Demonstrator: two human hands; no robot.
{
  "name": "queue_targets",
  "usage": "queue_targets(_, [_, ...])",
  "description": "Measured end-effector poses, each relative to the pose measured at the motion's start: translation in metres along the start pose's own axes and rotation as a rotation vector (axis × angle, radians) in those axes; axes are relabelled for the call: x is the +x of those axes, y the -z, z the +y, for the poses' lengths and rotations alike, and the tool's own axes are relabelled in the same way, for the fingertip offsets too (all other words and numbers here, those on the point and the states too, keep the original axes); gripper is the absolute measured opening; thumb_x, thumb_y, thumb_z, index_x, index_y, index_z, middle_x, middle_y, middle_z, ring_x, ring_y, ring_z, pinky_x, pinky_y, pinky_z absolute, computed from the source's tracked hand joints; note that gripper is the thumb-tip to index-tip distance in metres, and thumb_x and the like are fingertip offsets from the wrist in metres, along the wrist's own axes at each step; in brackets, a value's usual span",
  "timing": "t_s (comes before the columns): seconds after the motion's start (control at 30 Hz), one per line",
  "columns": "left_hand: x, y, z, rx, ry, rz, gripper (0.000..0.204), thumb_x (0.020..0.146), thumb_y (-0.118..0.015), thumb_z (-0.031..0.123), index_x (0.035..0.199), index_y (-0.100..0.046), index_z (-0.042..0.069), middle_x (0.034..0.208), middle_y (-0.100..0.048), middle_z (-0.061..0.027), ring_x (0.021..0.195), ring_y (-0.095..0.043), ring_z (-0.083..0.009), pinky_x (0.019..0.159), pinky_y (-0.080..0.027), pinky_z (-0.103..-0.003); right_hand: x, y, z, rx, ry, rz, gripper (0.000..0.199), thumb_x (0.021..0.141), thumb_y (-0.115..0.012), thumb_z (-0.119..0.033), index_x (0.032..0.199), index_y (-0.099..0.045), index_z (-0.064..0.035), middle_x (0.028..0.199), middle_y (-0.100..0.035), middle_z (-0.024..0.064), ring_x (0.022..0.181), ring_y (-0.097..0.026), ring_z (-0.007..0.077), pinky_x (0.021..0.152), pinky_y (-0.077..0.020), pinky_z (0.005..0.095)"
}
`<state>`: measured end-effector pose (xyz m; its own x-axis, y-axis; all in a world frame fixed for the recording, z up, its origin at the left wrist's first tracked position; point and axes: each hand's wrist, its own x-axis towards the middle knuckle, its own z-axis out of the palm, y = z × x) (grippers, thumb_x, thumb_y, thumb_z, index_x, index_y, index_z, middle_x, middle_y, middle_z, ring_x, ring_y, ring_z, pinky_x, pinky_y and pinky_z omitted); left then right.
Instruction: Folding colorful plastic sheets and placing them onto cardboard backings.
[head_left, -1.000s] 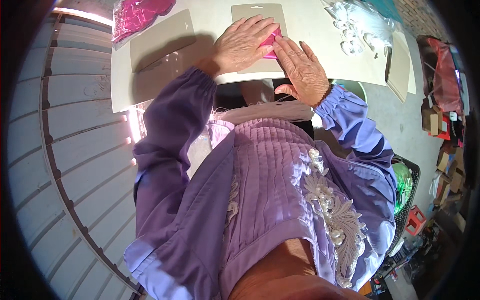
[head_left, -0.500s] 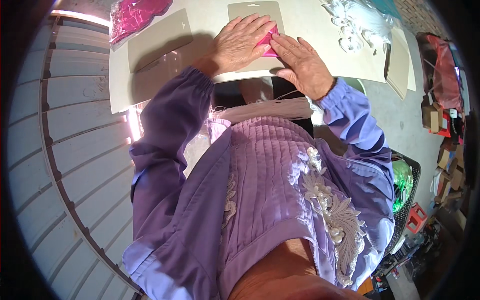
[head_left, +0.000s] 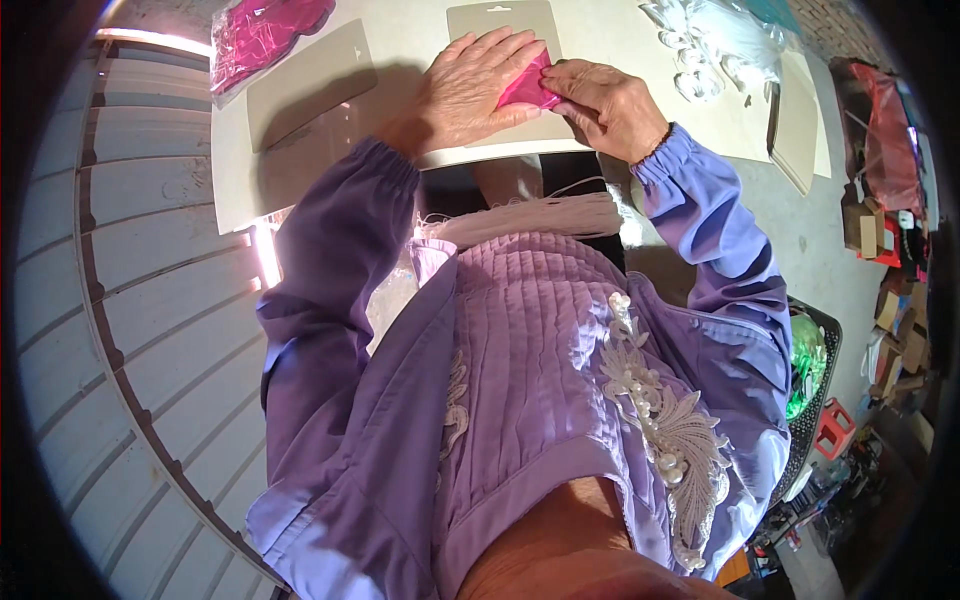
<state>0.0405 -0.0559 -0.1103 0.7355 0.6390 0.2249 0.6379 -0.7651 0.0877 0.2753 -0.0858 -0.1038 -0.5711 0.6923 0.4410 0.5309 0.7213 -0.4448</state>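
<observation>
Nearest the camera, the person's purple pleated blouse [head_left: 530, 400] fills the lower centre of the view, with white beaded embroidery [head_left: 660, 420] at 5 o'clock. A bundle of white fringe [head_left: 530, 218] lies across the lap, just below the table edge.

Both sleeves run up toward 12 o'clock onto the white table [head_left: 400, 40]. The left hand [head_left: 470, 85] lies palm-down with fingers extended, pressing flat on the pink folded piece [head_left: 527, 88]; it presses rather than grasps. The right hand [head_left: 605, 100] has its fingers curled, and the fingertips pinch the right edge of the pink folded piece. That piece sits between the two hands on a grey card [head_left: 505, 25], near the table's front edge at 12 o'clock.

A second grey card [head_left: 310, 80] lies at 11 o'clock, well apart from the hands. Beyond it, a pink plastic bag [head_left: 265, 35] rests at the table's far left corner. At 1 o'clock lies a heap of white trimmings [head_left: 700, 45].
</observation>
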Motion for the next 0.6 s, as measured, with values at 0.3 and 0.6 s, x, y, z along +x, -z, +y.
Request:
queue_targets(0.3, [0.002, 0.004, 0.002, -0.020, -0.020, 0.020, 0.072, 0.089, -0.060, 0.042, 0.147, -0.032, 0.009, 0.152, -0.034, -0.0102, 0.141, -0.029, -0.0284, 0.115, -0.023, -0.047, 0.004, 0.001, 0.002, -0.397, 0.409, 0.114, 0.024, 0.074, -0.073, -0.012, 0.097, -0.071, -0.0055, 0.101, -0.071, 0.0073, 0.094, -0.067, 0.0199, 0.085, -0.0507, 0.0332])
queue_targets(0.6, [0.002, 0.001, 0.000, -0.025, -0.022, 0.025, 0.073, 0.089, -0.061, 0.042, 0.148, -0.032, 0.011, 0.152, -0.033, -0.0093, 0.142, -0.029, -0.0275, 0.115, -0.023, -0.046, 0.010, 0.006, 0.003, -0.432, 0.405, 0.099, 0.023, 0.072, -0.071, -0.012, 0.093, -0.070, -0.0056, 0.102, -0.070, 0.0060, 0.096, -0.066, 0.0199, 0.080, -0.0495, 0.0348])
